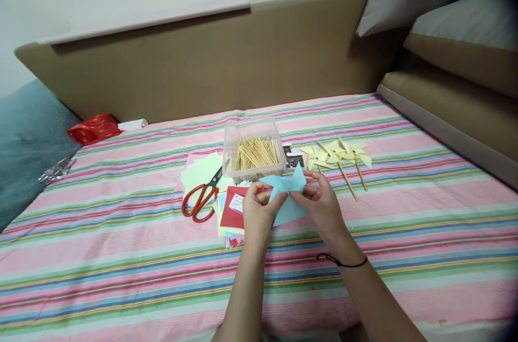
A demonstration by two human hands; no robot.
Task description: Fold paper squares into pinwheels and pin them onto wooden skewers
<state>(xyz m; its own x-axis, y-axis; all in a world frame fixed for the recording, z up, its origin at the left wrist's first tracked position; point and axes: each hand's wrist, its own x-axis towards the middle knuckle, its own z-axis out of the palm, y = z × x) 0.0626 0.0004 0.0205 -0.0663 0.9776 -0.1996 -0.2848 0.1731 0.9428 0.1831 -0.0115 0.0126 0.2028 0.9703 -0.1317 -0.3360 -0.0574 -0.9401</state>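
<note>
A light blue paper pinwheel point(290, 213), its corners folded in toward the middle, is held up between both hands. My left hand point(259, 210) pinches it from the left, thumb near the centre. On the other side my right hand point(321, 202) grips it with thumb and fingers, the thumb also at the centre. Whether a pin is at the centre is too small to tell. Just left of my left hand lies a stack of coloured paper point(233, 221) with a red sheet on top. Beyond the hands stands a clear plastic box point(231, 156) of wooden sticks point(256, 154).
Red-handled scissors point(200, 203) rest on pale green paper point(202, 172). Small dark pins point(295, 162) lie in a container right of the box. Several yellow pinwheels point(335, 152) on sticks lie further right. A red plastic bag point(95, 129) sits far left on the striped cloth point(121, 277).
</note>
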